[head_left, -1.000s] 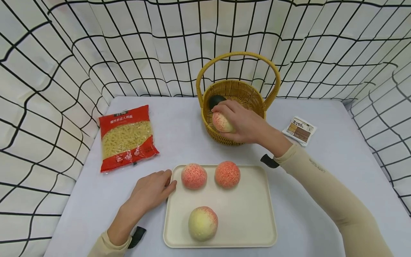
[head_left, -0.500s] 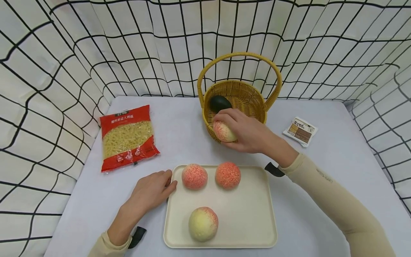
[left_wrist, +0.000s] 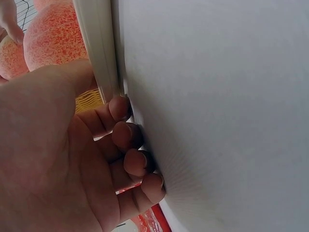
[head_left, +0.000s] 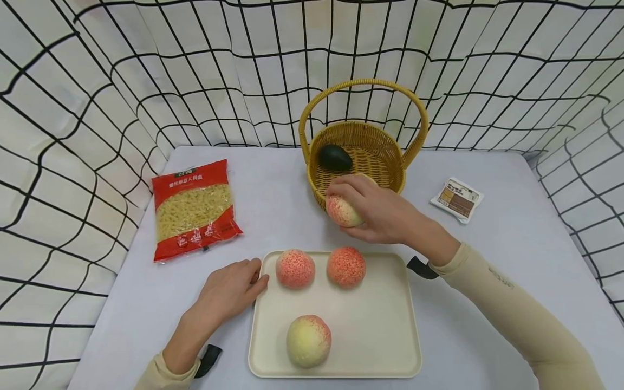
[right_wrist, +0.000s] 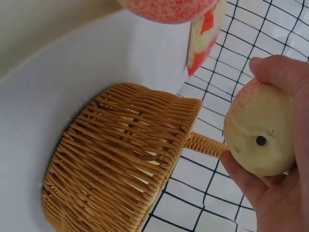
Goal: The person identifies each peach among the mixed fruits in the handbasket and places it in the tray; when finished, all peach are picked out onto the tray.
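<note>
My right hand point(head_left: 372, 208) grips a yellow-and-pink peach point(right_wrist: 258, 128), raised above the front rim of the wicker basket point(head_left: 372, 162). A small dark hole shows on the peach's pale side in the right wrist view. Inside the basket lies a dark green avocado-shaped thing point(head_left: 335, 158). My left hand point(head_left: 229, 290) holds the left edge of the cream tray point(head_left: 370, 325), thumb over the rim and fingertips down at the tabletop. Two red-pink peaches point(head_left: 295, 268) lie along the tray's far side. A yellower peach point(head_left: 309, 341) lies near its front.
A red bag of pasta point(head_left: 195, 211) lies at the left of the white table point(head_left: 273, 200). To the basket's right is a small white-and-brown packet point(head_left: 457, 199). The basket's tall handle point(head_left: 363, 83) arches up before a black grid on white cloth point(head_left: 234, 70).
My right hand has drawn back from over the basket toward the tray, still holding the peach, so the dark green thing shows more fully. My left hand stays put.
</note>
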A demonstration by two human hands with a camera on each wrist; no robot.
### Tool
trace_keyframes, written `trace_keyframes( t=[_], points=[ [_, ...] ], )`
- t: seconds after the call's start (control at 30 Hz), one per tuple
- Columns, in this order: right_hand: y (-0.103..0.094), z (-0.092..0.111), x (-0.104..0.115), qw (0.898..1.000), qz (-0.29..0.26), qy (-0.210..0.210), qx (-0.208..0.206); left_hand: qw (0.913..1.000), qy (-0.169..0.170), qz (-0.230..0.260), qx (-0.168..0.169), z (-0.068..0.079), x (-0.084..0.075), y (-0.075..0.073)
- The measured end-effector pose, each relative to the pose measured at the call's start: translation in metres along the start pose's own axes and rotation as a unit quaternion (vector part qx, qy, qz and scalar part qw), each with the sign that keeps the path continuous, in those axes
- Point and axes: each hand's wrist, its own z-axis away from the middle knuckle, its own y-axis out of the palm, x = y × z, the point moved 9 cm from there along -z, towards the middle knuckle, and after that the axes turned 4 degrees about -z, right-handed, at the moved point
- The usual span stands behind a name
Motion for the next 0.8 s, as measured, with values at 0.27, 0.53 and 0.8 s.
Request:
trace_keyframes(
  t=[0.27, 0.53, 0.8],
  points=[
    [0.001, 0.007, 0.007, 1.000, -0.002, -0.020, -0.008, 1.0000, -0.001, 0.000, 0.001, 0.000, 0.000, -0.001],
    [0.004, 0.014, 0.011, 1.000, -0.014, -0.024, -0.005, 1.0000, 0.000, 0.000, 0.002, 0.000, -0.001, -0.001],
    [0.006, 0.016, 0.017, 0.999, -0.015, -0.031, -0.001, 1.0000, 0.000, 0.001, 0.004, -0.001, -0.001, 0.000]
  ],
)
